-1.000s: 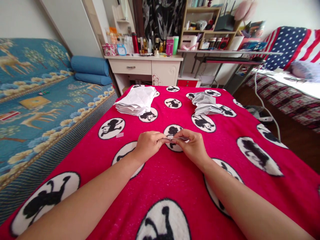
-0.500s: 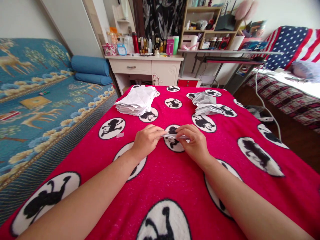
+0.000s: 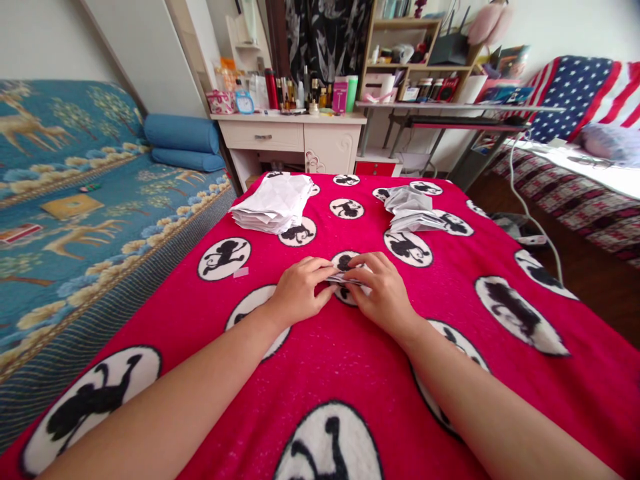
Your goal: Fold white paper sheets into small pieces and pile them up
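Between my hands, low over the red cloth [image 3: 330, 363], is a folded sheet of white paper [image 3: 340, 278], mostly covered by my fingers. My left hand [image 3: 301, 288] pinches its left end, with the thumb below and the fingers above. At the other end my right hand [image 3: 379, 288] grips it, thumb in front and fingers bent over the top. Beyond my left hand lies a thick stack of white paper sheets [image 3: 274, 201]. A smaller pile of folded papers [image 3: 413, 210] sits beyond my right hand.
A small pale scrap [image 3: 241, 272] lies on the cloth at the left. Past the far edge stands a white dresser [image 3: 265, 130] crowded with bottles. A blue covered sofa [image 3: 125, 200] runs along the left, and a desk [image 3: 460, 105] with shelves stands at the back right.
Both hands have come slightly nearer to me and closer together on the paper. The left thumb now shows below the sheet. The stack and the pile lie as before.
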A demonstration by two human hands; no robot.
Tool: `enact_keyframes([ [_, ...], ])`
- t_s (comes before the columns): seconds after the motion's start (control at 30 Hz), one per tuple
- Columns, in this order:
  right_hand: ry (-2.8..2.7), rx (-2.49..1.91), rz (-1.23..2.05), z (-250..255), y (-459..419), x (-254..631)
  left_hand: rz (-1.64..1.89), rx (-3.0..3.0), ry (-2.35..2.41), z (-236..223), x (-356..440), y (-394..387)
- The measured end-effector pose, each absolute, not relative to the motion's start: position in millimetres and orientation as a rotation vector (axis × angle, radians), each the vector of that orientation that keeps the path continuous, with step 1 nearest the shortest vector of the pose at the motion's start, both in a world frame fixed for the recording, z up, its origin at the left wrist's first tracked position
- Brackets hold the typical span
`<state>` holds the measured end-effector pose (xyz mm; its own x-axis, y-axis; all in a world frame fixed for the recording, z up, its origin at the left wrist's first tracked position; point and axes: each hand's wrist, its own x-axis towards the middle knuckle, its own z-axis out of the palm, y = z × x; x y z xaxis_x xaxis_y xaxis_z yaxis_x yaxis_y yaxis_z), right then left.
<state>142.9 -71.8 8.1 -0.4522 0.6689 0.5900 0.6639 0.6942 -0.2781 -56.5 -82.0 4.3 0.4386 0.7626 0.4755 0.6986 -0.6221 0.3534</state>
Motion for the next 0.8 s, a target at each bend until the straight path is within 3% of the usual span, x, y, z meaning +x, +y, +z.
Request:
enact_keyframes([
  [0.43,-1.885,-1.440,-0.544,6,-21,226,1.045,2.451,1.404,-4,-63,-71],
  [0.8,-1.952,-1.697,-0.364,-1,-14,233,1.057,2.455,1.368,-10,-64,-67],
])
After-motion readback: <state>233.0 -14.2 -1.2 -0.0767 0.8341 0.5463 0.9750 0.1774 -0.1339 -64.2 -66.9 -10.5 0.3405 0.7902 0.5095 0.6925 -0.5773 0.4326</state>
